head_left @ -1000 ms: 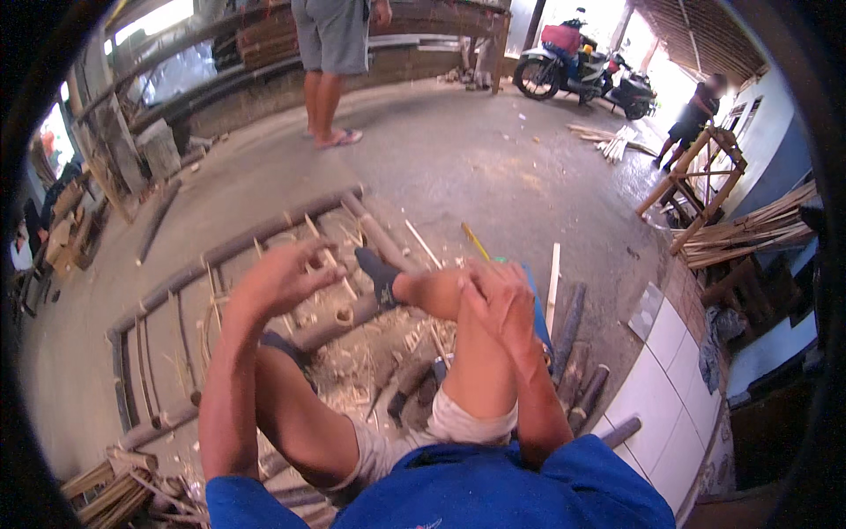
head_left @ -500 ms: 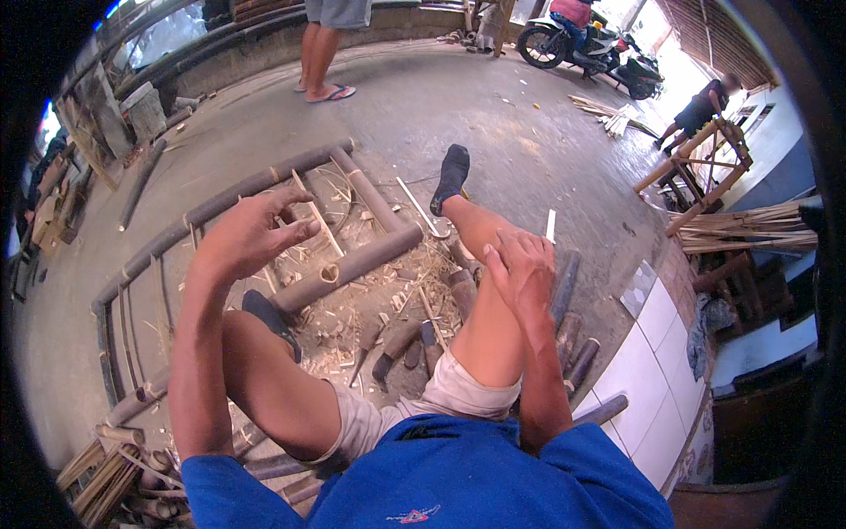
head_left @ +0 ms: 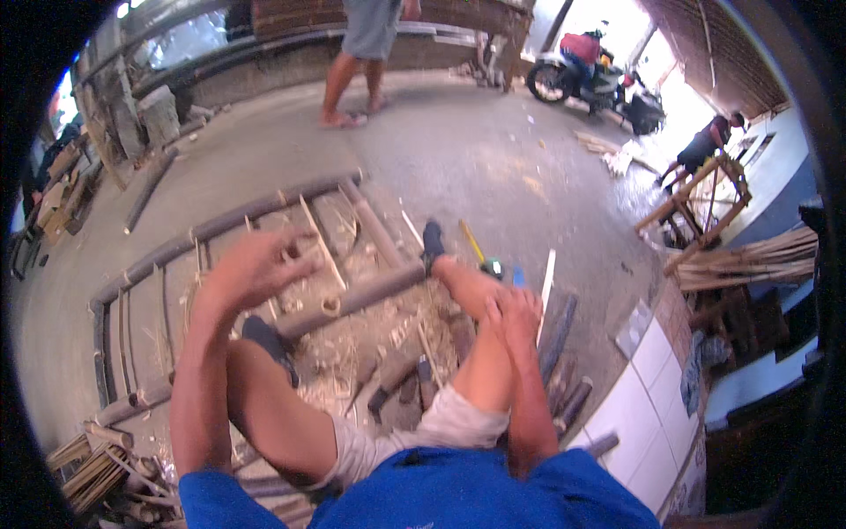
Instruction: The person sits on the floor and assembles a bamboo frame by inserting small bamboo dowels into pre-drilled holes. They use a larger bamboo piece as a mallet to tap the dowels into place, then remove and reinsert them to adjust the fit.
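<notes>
My left hand (head_left: 264,267) hangs in the air above the bamboo frame, fingers curved and apart, with nothing visible in it. My right hand (head_left: 514,316) lies over my bent right knee, fingers spread on the skin. The dark bamboo frame (head_left: 238,214), with thin slats across it, lies flat on the floor in front of me. Beyond my right shin, a tape measure (head_left: 493,267) rests on the floor with its yellow blade partly out. Several dark-handled tools (head_left: 394,381) lie between my legs among pale wood shavings.
Bamboo poles (head_left: 557,331) and white tiles (head_left: 630,388) are on my right. Split bamboo bundles (head_left: 749,257) lie farther right, near a bamboo structure (head_left: 692,207). A motorbike (head_left: 590,84), a person in grey shorts (head_left: 370,31) and a bending person (head_left: 702,141) are beyond. Bamboo offcuts (head_left: 97,476) lie at lower left.
My right foot has drawn nearer and to the left, and the tape measure now shows beyond the shin. The standing person has stepped to the right. My hands keep about the same pose.
</notes>
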The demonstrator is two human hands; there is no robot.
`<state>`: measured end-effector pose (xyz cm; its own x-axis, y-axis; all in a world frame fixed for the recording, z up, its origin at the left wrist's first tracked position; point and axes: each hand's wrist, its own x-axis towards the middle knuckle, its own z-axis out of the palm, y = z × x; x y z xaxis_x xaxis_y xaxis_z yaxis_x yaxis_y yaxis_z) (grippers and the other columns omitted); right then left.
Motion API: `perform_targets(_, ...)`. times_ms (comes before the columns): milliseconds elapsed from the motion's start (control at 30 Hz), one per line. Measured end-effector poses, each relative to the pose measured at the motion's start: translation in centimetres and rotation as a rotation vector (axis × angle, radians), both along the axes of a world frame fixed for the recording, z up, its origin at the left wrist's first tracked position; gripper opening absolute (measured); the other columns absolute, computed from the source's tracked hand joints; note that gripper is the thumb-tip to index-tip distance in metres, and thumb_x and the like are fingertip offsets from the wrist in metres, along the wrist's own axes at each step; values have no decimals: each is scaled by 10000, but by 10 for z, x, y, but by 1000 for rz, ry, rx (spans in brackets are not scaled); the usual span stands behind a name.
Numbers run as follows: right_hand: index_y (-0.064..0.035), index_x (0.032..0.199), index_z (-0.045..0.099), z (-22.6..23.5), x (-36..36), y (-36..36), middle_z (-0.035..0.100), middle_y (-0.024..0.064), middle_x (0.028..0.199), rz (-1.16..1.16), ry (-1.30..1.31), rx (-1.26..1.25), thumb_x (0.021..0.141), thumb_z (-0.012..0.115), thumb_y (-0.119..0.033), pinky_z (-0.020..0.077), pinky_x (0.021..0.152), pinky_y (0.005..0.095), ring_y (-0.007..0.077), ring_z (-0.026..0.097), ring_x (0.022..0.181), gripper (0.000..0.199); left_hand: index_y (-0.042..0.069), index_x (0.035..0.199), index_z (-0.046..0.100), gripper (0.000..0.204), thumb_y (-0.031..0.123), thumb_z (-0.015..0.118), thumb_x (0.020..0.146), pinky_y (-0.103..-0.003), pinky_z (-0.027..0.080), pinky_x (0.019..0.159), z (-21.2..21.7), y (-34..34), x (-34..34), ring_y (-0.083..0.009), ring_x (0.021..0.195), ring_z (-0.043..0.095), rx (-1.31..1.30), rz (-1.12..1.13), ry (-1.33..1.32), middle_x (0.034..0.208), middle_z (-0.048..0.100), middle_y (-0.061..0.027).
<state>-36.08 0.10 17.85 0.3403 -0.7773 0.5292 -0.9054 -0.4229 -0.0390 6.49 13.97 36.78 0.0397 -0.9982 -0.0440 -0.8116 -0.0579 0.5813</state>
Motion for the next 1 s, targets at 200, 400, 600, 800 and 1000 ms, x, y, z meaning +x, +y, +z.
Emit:
perform_targets(200, -88, 1039, 751, 3, -16, -4, 705, 105, 1110, 35, -67, 62, 879, 705, -350, 417, 990, 499, 316, 615, 1117, 310, 57, 1321, 630, 630, 526, 698, 906, -469, 537, 857, 2, -6, 2, -412, 993, 698, -20, -43, -43, 1067, 725, -232)
perform_targets(400, -124, 1007, 749, -8, -16, -3, 708, 65, 1107, -119, -21, 107, 861, 719, -360, 401, 993, 514, 285, 616, 1119, 279, 44, 1310, 638, 571, 388, 766, 873, -442, 560, 820, 5, -13, -8, -341, 910, 724, -30, -46, -1, 1055, 732, -209)
perform_targets(600, -124, 978, 743, -9, -22, 3, 683, 58, 1161, -110, -60, 131, 867, 714, -362, 379, 994, 502, 269, 587, 1157, 264, 39, 1297, 643, 569, 333, 801, 836, -415, 563, 790, 7, -11, -15, -298, 870, 732, 73, -15, 41, 1008, 743, -183)
perform_targets(800, -106, 991, 738, -5, -23, 2, 680, 63, 1162, -95, -77, 167, 874, 710, -368, 378, 990, 496, 264, 584, 1164, 288, 40, 1305, 645, 593, 363, 795, 831, -431, 563, 840, 6, 2, -7, -325, 947, 729, 165, 55, -60, 1037, 739, -205)
perform_targets(1000, -101, 1012, 731, -5, -20, 3, 677, 63, 1170, -82, -72, 133, 871, 716, -374, 377, 995, 512, 276, 584, 1165, 308, 35, 1297, 648, 580, 303, 806, 808, -451, 561, 856, -11, 17, 11, -349, 957, 722, 94, 63, -92, 1048, 736, -205)
